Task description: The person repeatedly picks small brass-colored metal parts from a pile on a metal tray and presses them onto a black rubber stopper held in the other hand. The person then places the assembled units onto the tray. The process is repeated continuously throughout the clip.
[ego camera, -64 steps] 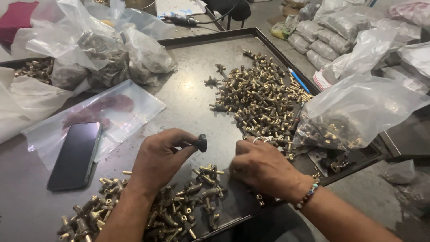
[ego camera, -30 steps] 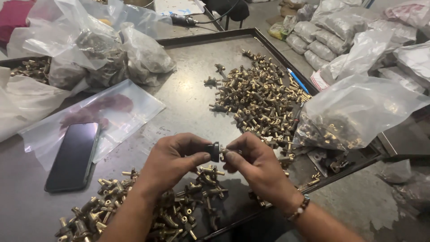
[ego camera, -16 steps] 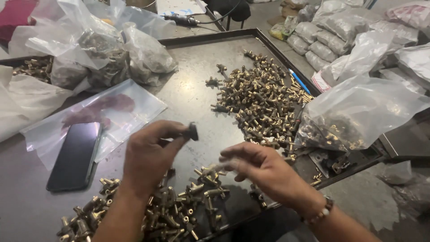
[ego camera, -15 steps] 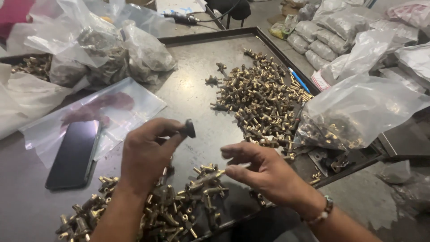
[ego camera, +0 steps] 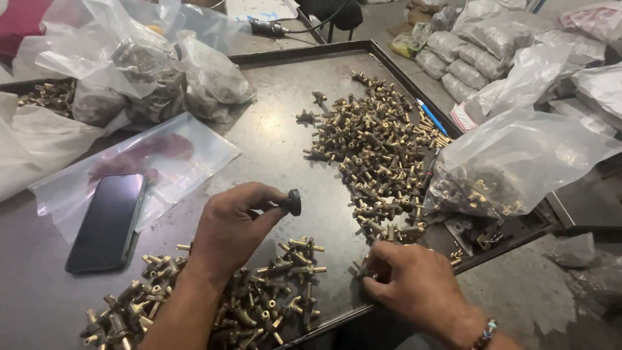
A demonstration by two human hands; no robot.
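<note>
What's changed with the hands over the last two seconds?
The hands met at the dark knobbed fitting about a second ago, then parted. The right hand dropped toward the tray's near edge, fingertips now on a small brass piece. The left hand keeps its grip on the fitting. Phone, bags and brass piles unchanged.

Metal tray [ego camera: 272, 139] bears brass fittings [ego camera: 379, 146], bags [ego camera: 518, 162], phone [ego camera: 107, 221].

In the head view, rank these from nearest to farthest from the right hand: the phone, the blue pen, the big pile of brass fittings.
From the right hand:
1. Big pile of brass fittings, just ahead.
2. Blue pen, ahead at the tray's right rim.
3. Phone, far left.
</note>
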